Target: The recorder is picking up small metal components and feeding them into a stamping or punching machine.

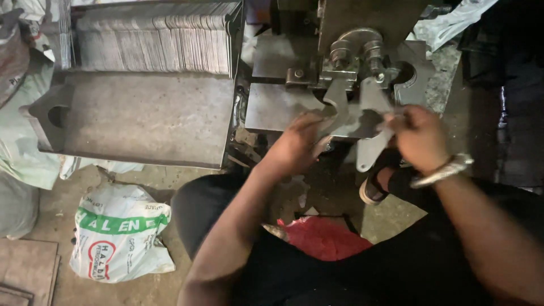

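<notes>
Left hand (294, 146) at frame centre, fingers curled; right hand (418, 136) at right-centre, fingers pinched; both forearms extended upward.

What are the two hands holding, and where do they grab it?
Both the left hand and the right hand grip a flat grey metal cut-out plate by opposite edges.

metal plate (362, 122) grey | sack (116, 232) white, green band | cloth (326, 238) red

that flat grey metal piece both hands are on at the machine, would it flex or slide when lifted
The metal piece looks like cut sheet steel, so probably stiff, not floppy. Its bare grey face may be slippery, and the cut edges could be sharp. The left hand and right hand hold opposite ends, hinting at some weight.
</notes>
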